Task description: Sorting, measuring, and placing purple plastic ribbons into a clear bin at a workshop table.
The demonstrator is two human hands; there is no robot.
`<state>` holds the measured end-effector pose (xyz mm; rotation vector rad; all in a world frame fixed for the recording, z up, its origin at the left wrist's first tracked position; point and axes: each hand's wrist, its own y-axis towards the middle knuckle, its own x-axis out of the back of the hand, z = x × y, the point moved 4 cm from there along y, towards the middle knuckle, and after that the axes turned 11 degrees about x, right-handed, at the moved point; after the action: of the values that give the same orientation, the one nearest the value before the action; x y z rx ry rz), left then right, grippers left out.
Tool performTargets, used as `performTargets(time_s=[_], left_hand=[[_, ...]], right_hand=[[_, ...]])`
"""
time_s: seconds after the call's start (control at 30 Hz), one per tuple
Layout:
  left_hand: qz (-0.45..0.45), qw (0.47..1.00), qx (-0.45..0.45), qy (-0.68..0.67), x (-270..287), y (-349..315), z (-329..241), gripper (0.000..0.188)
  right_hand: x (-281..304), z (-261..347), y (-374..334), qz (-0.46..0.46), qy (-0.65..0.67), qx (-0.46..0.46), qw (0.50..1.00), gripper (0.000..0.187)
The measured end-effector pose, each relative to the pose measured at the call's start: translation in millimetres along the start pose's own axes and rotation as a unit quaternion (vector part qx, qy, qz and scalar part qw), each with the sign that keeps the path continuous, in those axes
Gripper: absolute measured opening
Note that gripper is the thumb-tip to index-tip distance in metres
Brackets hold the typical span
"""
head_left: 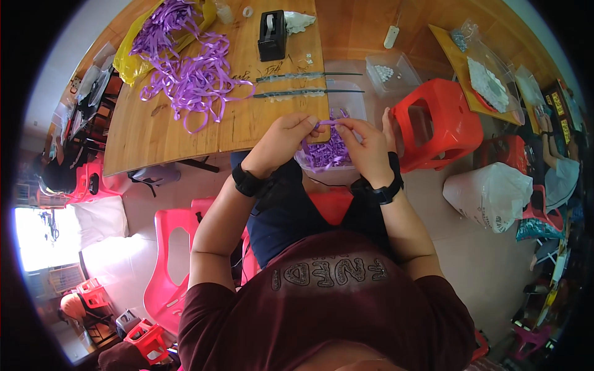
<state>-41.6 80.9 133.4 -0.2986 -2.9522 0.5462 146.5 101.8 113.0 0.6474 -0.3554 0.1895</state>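
Observation:
A short length of purple ribbon (pixel 328 122) is stretched between my two hands just off the table's right edge. My left hand (pixel 291 133) pinches one end of it, and part of the ribbon hangs below these fingers. The other end is pinched by the fingertips of my right hand (pixel 366 145). Beneath my hands, a clear plastic bin (pixel 357 105) holds many small folded purple ribbon pieces (pixel 331 154). On the table to the left lies a loose heap of long purple ribbon (pixel 192 80), with more spilling from a yellow plastic bag (pixel 127 65).
A black tape dispenser (pixel 271 38) stands on the wooden table (pixel 247 130). Two dark thin rods (pixel 291 94) wrapped with clear tape jut past its edge. Red stools (pixel 442 123), a white sack (pixel 489 195) and a tub with white pieces (pixel 390 74) are at right. Other people sit farther off.

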Motion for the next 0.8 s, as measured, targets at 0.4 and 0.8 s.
performTargets(time_s=[0.4, 0.8], left_hand=[[-0.056, 0.994, -0.045, 0.077, -4.6, 20.0, -5.3, 0.03], [-0.009, 0.926, -0.237, 0.293, -57.1, 18.2, -24.5, 0.031]], right_hand=[[32.4, 6.5, 12.7, 0.075, 0.115, -0.033, 0.99, 0.029], [59.9, -72.9, 27.2, 0.042, -0.049, -0.05, 0.997, 0.015]])
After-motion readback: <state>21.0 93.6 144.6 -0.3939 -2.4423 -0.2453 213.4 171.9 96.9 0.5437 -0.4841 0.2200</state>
